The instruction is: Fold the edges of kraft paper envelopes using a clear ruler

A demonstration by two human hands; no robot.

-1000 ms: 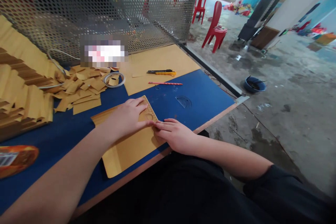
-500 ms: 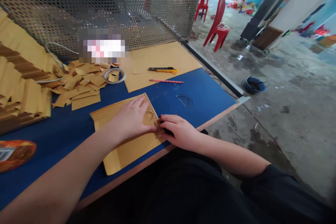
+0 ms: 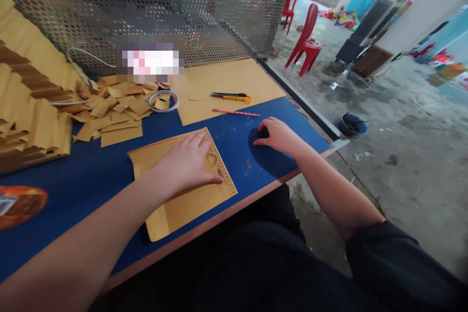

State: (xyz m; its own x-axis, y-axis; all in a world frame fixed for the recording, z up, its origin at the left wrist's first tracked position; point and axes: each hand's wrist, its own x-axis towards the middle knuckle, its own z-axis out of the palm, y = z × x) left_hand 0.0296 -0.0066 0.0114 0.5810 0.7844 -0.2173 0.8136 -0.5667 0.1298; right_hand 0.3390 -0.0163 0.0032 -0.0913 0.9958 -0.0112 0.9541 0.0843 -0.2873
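Note:
My left hand lies spread on a brown paper envelope, its fingers over a clear ruler along the envelope's right edge. To the right, my right hand is low over the blue table, thumb and fingers curved apart. Beneath its fingertips is the clear protractor, mostly hidden; nothing is gripped between them. Beyond the hands are a pink pencil on the blue surface and a yellow cutter beside a dark pen on a large brown sheet.
Stacked brown envelopes rise at the left, with loose paper pieces and a tape roll nearby. An orange packet lies at the left edge. A perforated metal panel stands behind. Red chairs are on the floor.
My right hand has left the ruler's lower end and moved right and away from me, to the protractor. My left hand has stayed on the envelope and ruler. The view has shifted slightly.

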